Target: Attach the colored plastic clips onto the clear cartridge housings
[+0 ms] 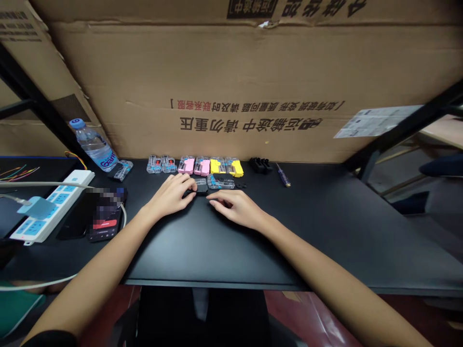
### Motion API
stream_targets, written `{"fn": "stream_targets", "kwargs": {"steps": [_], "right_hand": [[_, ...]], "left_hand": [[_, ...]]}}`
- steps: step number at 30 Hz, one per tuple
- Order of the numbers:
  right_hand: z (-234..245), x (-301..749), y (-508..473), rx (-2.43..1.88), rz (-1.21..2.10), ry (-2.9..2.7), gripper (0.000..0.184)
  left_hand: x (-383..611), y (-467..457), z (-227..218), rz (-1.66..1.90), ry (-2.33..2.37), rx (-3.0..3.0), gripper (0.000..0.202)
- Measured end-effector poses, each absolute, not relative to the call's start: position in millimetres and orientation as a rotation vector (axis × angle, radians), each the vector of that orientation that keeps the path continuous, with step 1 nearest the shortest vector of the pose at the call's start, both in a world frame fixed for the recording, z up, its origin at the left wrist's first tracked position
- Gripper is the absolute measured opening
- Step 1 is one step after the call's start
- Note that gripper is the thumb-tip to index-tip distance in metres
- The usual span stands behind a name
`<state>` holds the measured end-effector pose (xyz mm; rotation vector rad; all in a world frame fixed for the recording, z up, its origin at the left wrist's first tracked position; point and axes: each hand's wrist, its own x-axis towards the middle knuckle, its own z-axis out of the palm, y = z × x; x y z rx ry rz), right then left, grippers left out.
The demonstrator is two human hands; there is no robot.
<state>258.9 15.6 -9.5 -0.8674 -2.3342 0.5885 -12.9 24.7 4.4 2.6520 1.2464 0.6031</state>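
My left hand (172, 195) rests on the black table with bent fingers, thumb and fingertips closed about the left end of a small black-and-clear plastic case (201, 186). My right hand (237, 208) lies just to the right, fingers loosely extended and thumb apart, holding nothing, its fingertips close to that case. Behind my right fingers is another clear case with blue parts (220, 181), beside small black pieces (241, 185). A row of similar cases stands farther back: clear ones (161, 164), pink ones (194, 166) and yellow ones (226, 166).
Black plastic parts (260, 165) and a screwdriver (283, 175) lie at the back right. On the left are a water bottle (94, 145), a black-and-clear case (121, 170), a power strip (54, 205) with a charger (38, 208), and a phone (105, 225). A cardboard wall (253, 72) closes the back.
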Motion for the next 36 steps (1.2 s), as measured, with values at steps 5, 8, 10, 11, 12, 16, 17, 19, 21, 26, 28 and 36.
{"fn": "stream_targets", "kwargs": {"steps": [5, 8, 10, 11, 12, 16, 17, 19, 21, 26, 28, 36], "right_hand": [[-7.5, 258.6, 15.2, -0.839, 0.594, -2.33, 0.029], [-7.7, 258.3, 16.0, -0.836, 0.609, -2.339, 0.027], [-7.8, 258.3, 16.1, -0.841, 0.609, -2.352, 0.027], [-7.7, 258.3, 16.1, -0.845, 0.605, -2.359, 0.027], [-7.6, 258.5, 16.0, -0.848, 0.602, -2.365, 0.027], [-6.8, 258.9, 15.3, -0.856, 0.608, -2.368, 0.026], [-6.5, 259.0, 15.1, -0.861, 0.612, -2.367, 0.026], [-6.2, 259.0, 14.9, -0.866, 0.618, -2.368, 0.026], [-6.4, 259.0, 14.9, -0.862, 0.623, -2.372, 0.026], [-7.5, 259.3, 15.6, -0.858, 0.62, -2.39, 0.026], [-7.2, 259.1, 15.7, -0.86, 0.615, -2.391, 0.027], [-4.9, 260.8, 17.6, -0.889, 0.511, -2.314, 0.025]], "left_hand": [[-14.1, 27.4, -1.0, 0.656, 1.349, 2.613, 0.007], [-13.7, 30.0, -8.3, 0.755, 1.287, 2.587, 0.016], [-12.5, 30.9, -12.4, 0.821, 1.245, 2.569, 0.021], [-11.9, 30.9, -13.2, 0.841, 1.244, 2.565, 0.021], [-11.4, 30.6, -12.7, 0.849, 1.262, 2.569, 0.021], [-13.9, 28.0, -0.6, 0.813, 1.514, 2.615, 0.028], [-15.8, 27.6, 3.1, 0.789, 1.604, 2.616, 0.032], [-20.3, 27.5, 7.8, 0.714, 1.778, 2.592, 0.038], [-24.4, 28.1, 7.9, 0.602, 1.913, 2.548, 0.043], [-27.5, 28.4, -1.3, 0.331, 2.027, 2.493, 0.051], [-26.7, 27.4, -1.9, 0.3, 2.039, 2.503, 0.05], [-22.7, 21.8, 10.5, 0.254, 2.117, 2.551, 0.042]]}}
